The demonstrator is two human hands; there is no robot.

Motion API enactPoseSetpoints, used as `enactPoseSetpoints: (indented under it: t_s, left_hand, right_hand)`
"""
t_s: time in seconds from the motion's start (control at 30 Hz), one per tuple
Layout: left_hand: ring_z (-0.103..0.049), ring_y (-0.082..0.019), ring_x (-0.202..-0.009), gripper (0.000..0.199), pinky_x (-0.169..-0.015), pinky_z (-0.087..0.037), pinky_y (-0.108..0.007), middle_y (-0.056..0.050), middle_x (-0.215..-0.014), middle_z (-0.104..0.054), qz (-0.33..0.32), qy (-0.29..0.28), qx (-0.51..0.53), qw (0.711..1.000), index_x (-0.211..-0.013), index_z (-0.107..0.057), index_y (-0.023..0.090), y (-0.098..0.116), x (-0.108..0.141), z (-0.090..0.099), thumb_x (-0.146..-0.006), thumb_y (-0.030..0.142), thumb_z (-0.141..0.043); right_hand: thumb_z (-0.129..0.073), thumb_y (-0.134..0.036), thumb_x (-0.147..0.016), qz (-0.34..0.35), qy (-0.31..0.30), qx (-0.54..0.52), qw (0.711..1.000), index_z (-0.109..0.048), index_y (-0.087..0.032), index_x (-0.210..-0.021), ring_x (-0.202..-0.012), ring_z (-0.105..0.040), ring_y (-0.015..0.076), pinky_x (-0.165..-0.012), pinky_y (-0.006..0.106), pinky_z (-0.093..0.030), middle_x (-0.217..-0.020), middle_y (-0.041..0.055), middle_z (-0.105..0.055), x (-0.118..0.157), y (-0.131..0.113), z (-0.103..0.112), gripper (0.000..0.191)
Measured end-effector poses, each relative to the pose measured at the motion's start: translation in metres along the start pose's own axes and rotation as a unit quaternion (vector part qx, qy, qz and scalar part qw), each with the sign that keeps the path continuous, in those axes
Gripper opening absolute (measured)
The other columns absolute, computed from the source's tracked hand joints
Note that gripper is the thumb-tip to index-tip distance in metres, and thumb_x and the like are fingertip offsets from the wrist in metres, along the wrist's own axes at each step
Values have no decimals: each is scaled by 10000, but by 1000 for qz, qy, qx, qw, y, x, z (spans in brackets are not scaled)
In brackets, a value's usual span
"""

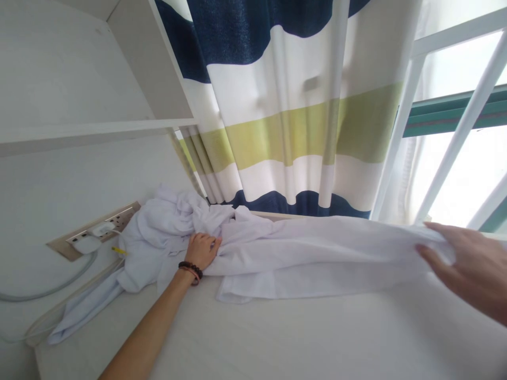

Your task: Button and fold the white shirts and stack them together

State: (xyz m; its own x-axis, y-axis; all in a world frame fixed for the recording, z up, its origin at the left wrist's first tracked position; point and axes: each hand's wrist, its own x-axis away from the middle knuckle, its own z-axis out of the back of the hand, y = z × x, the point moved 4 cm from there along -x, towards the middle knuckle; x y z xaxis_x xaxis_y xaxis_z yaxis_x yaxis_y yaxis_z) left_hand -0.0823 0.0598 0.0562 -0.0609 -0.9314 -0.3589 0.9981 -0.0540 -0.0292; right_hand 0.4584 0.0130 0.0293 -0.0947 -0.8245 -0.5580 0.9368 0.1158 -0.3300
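Note:
A white cloth (309, 248) lies stretched along the far edge of a pale bed surface (277, 338), bunched into a crumpled heap at its left end. My left hand (202, 250), with dark and reddish bracelets at the wrist, is closed on the cloth beside the heap. At the far right my right hand (465, 258) is at the cloth's other end, thumb and fingers apart with fabric between them; its fingertips are slightly blurred.
A wall socket strip (119, 219) with white plugs and a grey cable is at left. Above it juts a white shelf (87, 129). Behind the cloth hangs a striped curtain (293, 132), with white window bars (455, 137) at right.

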Motion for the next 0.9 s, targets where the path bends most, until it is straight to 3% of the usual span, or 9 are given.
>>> enactPoseSetpoints:
  t_s: [0.1, 0.2, 0.27, 0.37, 0.43, 0.53, 0.63, 0.73, 0.9]
  left_hand:
    - [-594, -250, -787, 408, -879, -411, -420, -103, -675, -671, -28, -12, -10, 999, -580, -557, 196, 23, 13, 15, -911, 323, -355]
    - [-523, -178, -578, 454, -646, -418, -298, -29, -517, -546, -88, -60, 12, 994, -506, -450, 199, 57, 29, 47, -925, 355, -372]
    - [-423, -117, -470, 507, -497, -329, -243, 21, -468, -444, -174, -170, 98, 965, -497, -392, 185, 86, 46, 66, -959, 389, -347]
    - [-408, -87, -445, 493, -436, -311, -207, 42, -494, -479, -278, -329, 236, 871, -562, -473, 176, 121, 67, 85, -969, 433, -362]
    - [-526, -97, -513, 451, -507, -410, -180, 30, -583, -604, -274, -307, 244, 878, -670, -598, 184, 126, 60, 87, -967, 438, -374]
    - [-640, -172, -908, 395, -834, -487, -248, -47, -980, -708, -182, -153, 186, 953, -980, -667, 190, 106, 22, 72, -982, 388, -325]
    - [-361, -262, -1339, 428, -1134, -236, -426, -139, -1406, -478, -81, -41, 118, 989, -1302, -517, 137, 72, -20, 45, -964, 334, -342]
    - [-184, -323, -1423, 481, -1147, -64, -563, -109, -1520, -336, -4, -9, 53, 999, -1391, -454, 190, 39, -49, 18, -956, 373, -364]
    - [-151, -345, -1435, 527, -1110, -43, -646, -71, -1549, -294, 93, -10, -26, 995, -1469, -338, 260, -8, -64, -7, -987, 446, -233]
  right_hand:
    - [-380, -618, -864, 97, -6, 21, 995, -343, -162, -1443, -1360, -299, 449, -1010, 626, -362, -1513, 208, -295, 30, -84, -17, 738]
    - [-500, -573, -846, 197, -68, -29, 978, -133, -237, -1521, -1426, -121, 427, -1039, 640, -316, -1596, 161, -47, 58, -156, -41, 839]
    - [-577, -511, -819, 229, -114, -60, 965, -110, -262, -1525, -1433, -106, 410, -1058, 619, -311, -1601, 137, -56, 68, -183, -56, 882]
    - [-535, -428, -875, 284, -181, -103, 936, -332, -246, -1454, -1398, -274, 363, -1077, 579, -313, -1522, 125, -338, 73, -204, -65, 641]
    - [-399, -339, -958, 293, -217, -122, 923, -572, -208, -1211, -1227, -512, 299, -1003, 502, -415, -1280, 116, -594, 71, -204, -63, 333]
    - [-251, -247, -992, 255, -242, -101, 931, -592, -193, -818, -824, -646, 226, -761, 392, -508, -834, 74, -672, 65, -179, -55, 387]
    - [-267, -321, -978, 176, -236, -19, 956, -525, -217, -724, -652, -626, 247, -648, 404, -489, -634, 45, -615, 62, -128, -49, 376]
    - [-292, -374, -953, 116, -220, 6, 969, -497, -244, -688, -614, -625, 254, -633, 397, -480, -579, 31, -605, 65, -85, -42, 359]
    - [-395, -503, -887, 87, -146, -61, 984, -525, -276, -631, -647, -647, 256, -617, 353, -501, -633, 46, -671, 74, -56, -30, 366]
